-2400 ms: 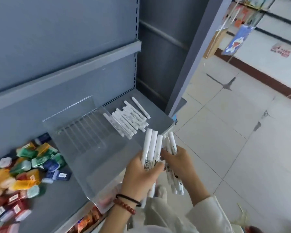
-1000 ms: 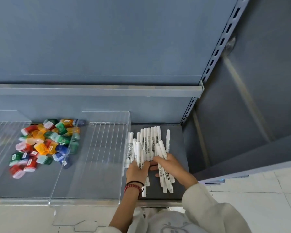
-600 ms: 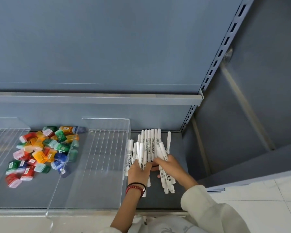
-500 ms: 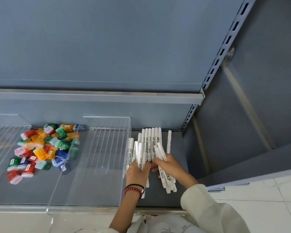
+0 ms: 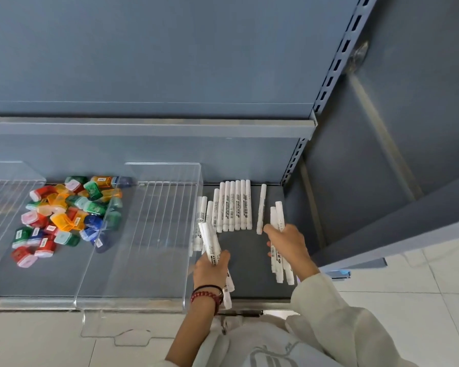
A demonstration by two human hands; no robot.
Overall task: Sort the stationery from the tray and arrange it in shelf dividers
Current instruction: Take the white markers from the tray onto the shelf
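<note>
- My left hand (image 5: 210, 268) keeps a clenched grip on a small bundle of white markers (image 5: 214, 256), their tips pointing far and a little left, just beside the clear acrylic divider (image 5: 194, 234).
- My right hand (image 5: 286, 245) is closed on a second bundle of white markers (image 5: 281, 263), held lengthwise near the right end of the grey shelf (image 5: 247, 266).
- Between my two hands, farther back, a row of white markers (image 5: 233, 207) lies flat on the shelf, side by side, with one single marker (image 5: 261, 207) apart to its right.
- Left of the divider sits a heap of small colourful sharpeners (image 5: 66, 215).
- Red and black bracelets (image 5: 206, 294) circle my left wrist.
</note>
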